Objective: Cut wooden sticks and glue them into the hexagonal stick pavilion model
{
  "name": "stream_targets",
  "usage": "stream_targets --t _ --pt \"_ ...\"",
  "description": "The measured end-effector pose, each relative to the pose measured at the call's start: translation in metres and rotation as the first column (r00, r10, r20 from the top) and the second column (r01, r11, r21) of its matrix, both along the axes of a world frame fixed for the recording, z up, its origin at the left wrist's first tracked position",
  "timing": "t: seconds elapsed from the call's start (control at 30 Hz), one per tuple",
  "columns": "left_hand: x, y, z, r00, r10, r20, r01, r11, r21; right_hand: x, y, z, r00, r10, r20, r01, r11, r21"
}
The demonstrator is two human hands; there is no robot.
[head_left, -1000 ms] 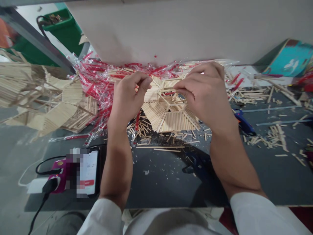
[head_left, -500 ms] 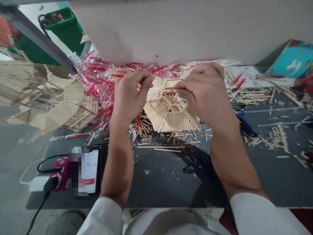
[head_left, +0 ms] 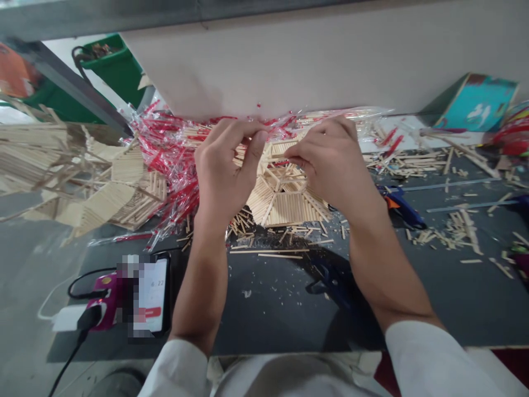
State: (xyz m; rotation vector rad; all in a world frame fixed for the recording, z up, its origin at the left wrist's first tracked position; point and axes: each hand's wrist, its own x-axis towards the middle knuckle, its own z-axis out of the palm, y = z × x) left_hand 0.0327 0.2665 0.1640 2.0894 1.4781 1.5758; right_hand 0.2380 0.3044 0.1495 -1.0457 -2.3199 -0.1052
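Observation:
A wooden-stick model (head_left: 285, 208) with slatted, sloping panels around an open hexagonal frame sits on the dark tabletop, partly covered by my hands. At its upper left, my left hand (head_left: 231, 165) has thumb and index finger pinched together; what lies between them is hidden. My right hand (head_left: 330, 165) is closed in a pinch over the frame's upper right, fingertips at the thin sticks. I cannot make out what that pinch holds. Loose cut sticks (head_left: 242, 223) lie around the model's base. Two long thin sticks (head_left: 268, 252) lie in front of it.
Red-and-clear plastic wrappers (head_left: 173, 149) heap behind and left. Further left stand larger slatted stick models (head_left: 97, 207). A phone (head_left: 152, 298) and purple power adapter (head_left: 105, 300) lie front left. A blue glue gun (head_left: 405, 212) is right; a dark blue tool (head_left: 336, 281) lies in shadow nearer me.
The view has tilted and shifted slightly. My right hand has moved a little left and closer to my left hand over the model. Both hands keep their pinched shape.

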Motion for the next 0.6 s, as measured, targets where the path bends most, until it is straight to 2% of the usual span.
stream_targets --t 0.13,0.3,0.6 --pt "-0.008 0.001 0.0 1.0 0.011 -0.009 -0.011 1.0 0.022 0.0 -0.001 0.0 1.0 0.007 -0.004 -0.007 1.0 0.021" --pt "-0.011 0.004 -0.002 0.999 0.027 -0.03 -0.024 0.997 0.067 0.0 -0.002 0.001 1.0 0.015 -0.007 -0.015 1.0 -0.022" --pt "0.0 0.011 0.0 0.963 -0.046 -0.266 0.039 0.999 -0.031 0.0 -0.003 0.005 1.0 -0.009 0.027 0.01 0.999 -0.046"
